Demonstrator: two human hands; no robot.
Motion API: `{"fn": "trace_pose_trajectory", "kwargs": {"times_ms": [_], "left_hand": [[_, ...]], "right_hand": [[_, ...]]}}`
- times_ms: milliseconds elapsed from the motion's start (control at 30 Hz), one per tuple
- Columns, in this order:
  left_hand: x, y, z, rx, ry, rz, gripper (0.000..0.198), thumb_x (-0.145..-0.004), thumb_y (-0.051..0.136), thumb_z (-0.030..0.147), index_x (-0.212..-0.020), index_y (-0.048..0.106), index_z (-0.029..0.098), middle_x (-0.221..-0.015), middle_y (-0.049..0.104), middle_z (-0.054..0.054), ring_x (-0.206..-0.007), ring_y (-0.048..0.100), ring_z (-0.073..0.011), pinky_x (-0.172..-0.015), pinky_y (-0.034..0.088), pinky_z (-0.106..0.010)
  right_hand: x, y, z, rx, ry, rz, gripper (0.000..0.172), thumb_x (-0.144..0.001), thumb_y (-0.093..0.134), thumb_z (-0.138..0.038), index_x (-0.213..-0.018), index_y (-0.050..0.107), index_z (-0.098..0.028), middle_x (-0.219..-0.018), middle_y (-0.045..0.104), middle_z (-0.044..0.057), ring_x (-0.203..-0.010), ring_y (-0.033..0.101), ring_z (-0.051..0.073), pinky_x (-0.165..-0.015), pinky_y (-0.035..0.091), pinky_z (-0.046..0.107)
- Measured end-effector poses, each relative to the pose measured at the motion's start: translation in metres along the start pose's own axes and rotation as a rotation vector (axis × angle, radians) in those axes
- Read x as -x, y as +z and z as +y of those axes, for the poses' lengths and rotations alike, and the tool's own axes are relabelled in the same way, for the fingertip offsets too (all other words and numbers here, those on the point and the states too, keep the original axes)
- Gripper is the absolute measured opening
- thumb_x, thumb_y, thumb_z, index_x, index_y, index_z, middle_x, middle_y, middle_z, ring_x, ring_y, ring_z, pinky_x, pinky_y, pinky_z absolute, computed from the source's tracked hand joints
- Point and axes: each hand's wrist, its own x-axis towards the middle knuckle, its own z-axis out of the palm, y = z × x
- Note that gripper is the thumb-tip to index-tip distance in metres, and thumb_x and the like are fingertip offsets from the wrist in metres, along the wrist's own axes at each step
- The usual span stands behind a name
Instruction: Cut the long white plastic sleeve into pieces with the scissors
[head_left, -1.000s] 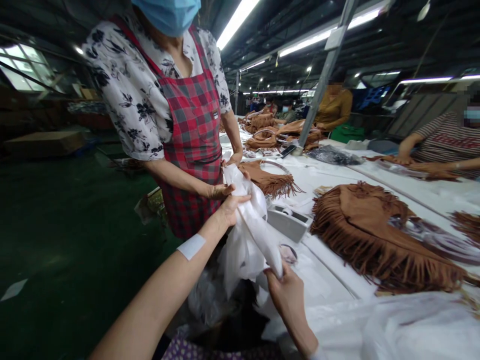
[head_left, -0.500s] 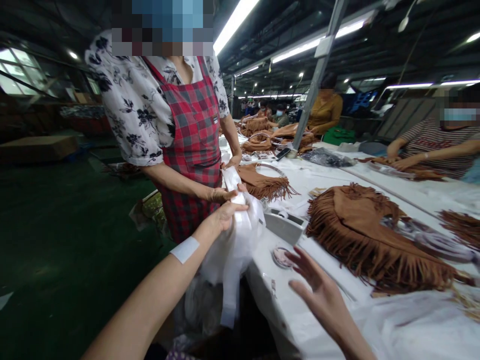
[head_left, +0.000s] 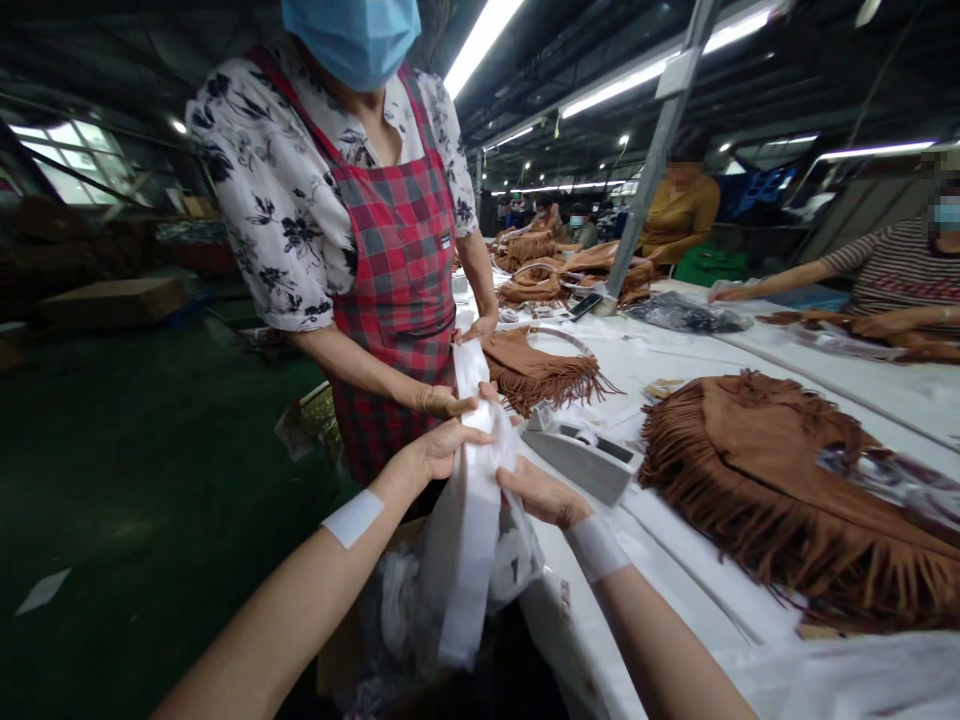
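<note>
My left hand [head_left: 439, 450] and my right hand [head_left: 536, 492] are both closed round a bundle of white fabric [head_left: 469, 520] that hangs down off the table's near edge. A person in a red plaid apron [head_left: 390, 260] stands opposite me, and that person's hand [head_left: 446, 402] grips the upper end of the same white fabric, just above my left hand. White tape bands wrap both of my wrists.
A grey tape dispenser [head_left: 581, 455] sits on the white table [head_left: 675, 545] right of my hands. Brown fringed suede bags lie on it, one large [head_left: 780, 485] and one smaller [head_left: 544, 368]. Other workers sit at the far right and back. The dark green floor [head_left: 135, 470] lies left.
My right hand had let go of the fabric and hovered open over the table; now it is back on the bundle, gripping it beside my left hand.
</note>
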Motion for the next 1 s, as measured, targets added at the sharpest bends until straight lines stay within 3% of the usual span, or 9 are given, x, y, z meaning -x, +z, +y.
{"fn": "trace_pose_trajectory", "kwargs": {"times_ms": [100,267,500,700,767,833,933,1000], "left_hand": [[-0.002,-0.005,-0.005,-0.002,0.09,-0.076,0.056,-0.065,0.069,0.008,-0.12,0.062,0.013,-0.108,0.07,-0.011,-0.091,0.066,-0.0199,-0.087,0.048,-0.029],[-0.003,-0.016,-0.022,-0.04,0.113,-0.045,0.064,-0.062,0.071,0.008,-0.125,0.06,0.017,-0.104,0.071,-0.009,-0.086,0.067,-0.02,-0.084,0.049,-0.032],[0.002,-0.025,-0.055,0.013,0.046,0.099,0.05,-0.057,0.083,0.022,-0.103,0.067,0.01,-0.084,0.072,-0.012,-0.07,0.067,-0.0228,-0.076,0.051,-0.037],[-0.012,-0.025,-0.057,0.059,0.061,0.177,0.037,-0.057,0.08,0.013,-0.092,0.068,0.011,-0.077,0.072,-0.007,-0.062,0.065,-0.0193,-0.071,0.052,-0.035],[-0.013,-0.024,-0.055,0.074,0.045,0.176,0.033,-0.059,0.077,0.01,-0.091,0.068,0.01,-0.077,0.071,-0.007,-0.064,0.065,-0.02,-0.072,0.052,-0.035],[-0.012,-0.022,-0.052,0.091,0.035,0.158,0.035,-0.062,0.073,0.008,-0.097,0.068,0.011,-0.083,0.072,-0.008,-0.069,0.066,-0.0209,-0.075,0.052,-0.036],[-0.009,-0.015,-0.047,0.107,0.022,0.112,0.037,-0.069,0.068,0.008,-0.106,0.066,0.013,-0.091,0.073,-0.009,-0.075,0.066,-0.0228,-0.078,0.052,-0.038],[-0.01,-0.011,-0.045,0.126,-0.004,0.1,0.032,-0.073,0.065,0.009,-0.105,0.067,0.013,-0.088,0.073,-0.009,-0.074,0.066,-0.0238,-0.076,0.052,-0.038]], "right_hand": [[0.009,0.006,0.006,-0.04,0.083,-0.048,0.072,-0.064,0.073,-0.068,-0.109,0.065,-0.013,-0.079,0.068,0.005,-0.059,0.055,0.015,-0.061,0.051,0.029],[0.025,0.03,0.021,0.078,0.146,0.07,0.051,-0.072,0.071,-0.06,-0.092,0.071,-0.013,-0.073,0.068,0.003,-0.067,0.06,0.018,-0.071,0.051,0.033],[0.026,0.05,0.059,0.19,0.143,0.32,0.054,-0.076,0.06,-0.066,-0.069,0.065,-0.013,-0.06,0.061,0.003,-0.056,0.05,0.015,-0.051,0.04,0.025],[0.024,0.041,0.059,0.322,0.134,0.396,0.051,-0.075,0.061,-0.064,-0.057,0.057,-0.017,-0.05,0.048,-0.003,-0.05,0.038,0.011,-0.049,0.032,0.024],[0.028,0.033,0.047,0.356,0.144,0.372,0.046,-0.069,0.07,-0.06,-0.06,0.06,-0.016,-0.051,0.051,-0.003,-0.052,0.042,0.012,-0.051,0.035,0.024],[0.032,0.022,0.027,0.348,0.147,0.277,0.042,-0.065,0.076,-0.056,-0.074,0.068,-0.015,-0.063,0.062,-0.001,-0.061,0.053,0.017,-0.059,0.043,0.026],[0.027,0.009,-0.003,0.216,0.056,0.134,0.053,-0.07,0.073,-0.055,-0.103,0.068,-0.015,-0.096,0.07,0.006,-0.097,0.061,0.027,-0.087,0.048,0.036],[0.017,0.007,-0.012,0.121,-0.026,0.172,0.058,-0.07,0.073,-0.053,-0.114,0.064,-0.015,-0.105,0.069,0.007,-0.11,0.057,0.028,-0.097,0.044,0.04]]}}
